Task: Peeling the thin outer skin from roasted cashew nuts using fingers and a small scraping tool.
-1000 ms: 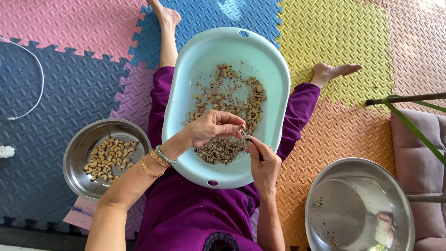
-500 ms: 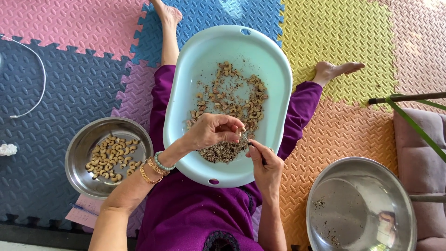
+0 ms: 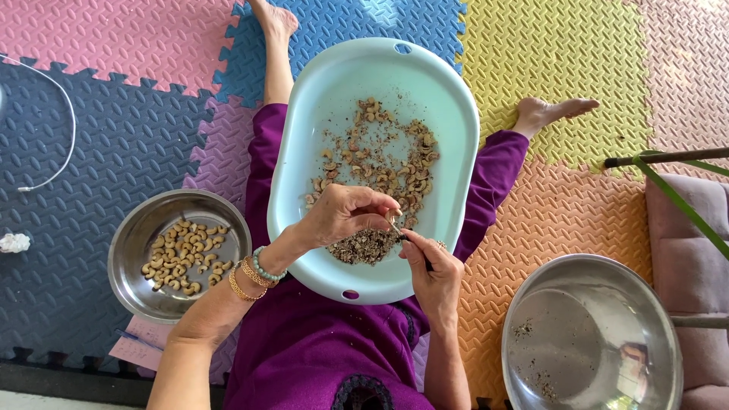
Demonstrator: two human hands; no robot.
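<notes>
A pale blue oval tub [image 3: 319,114] rests across my lap, holding unpeeled cashew nuts [image 3: 395,171] and a heap of brown skin scraps [image 3: 364,247]. My left hand [image 3: 345,212] pinches a single cashew nut [image 3: 393,218] over the scraps. My right hand [image 3: 431,269] grips a small dark-handled knife [image 3: 414,247] whose tip touches that nut. A steel bowl [image 3: 133,285] at my left knee holds several peeled pale cashews [image 3: 182,254].
A larger steel bowl [image 3: 592,334] with a few crumbs sits at the lower right. Coloured foam puzzle mats [image 3: 114,144] cover the floor. A white cable [image 3: 57,114] lies at the left; a cushion [image 3: 687,228] and green strap [image 3: 676,205] are at the right.
My hands stay together on the nut, with small working movements of the knife. The view has shifted slightly, so the tub and bowls sit a little higher.
</notes>
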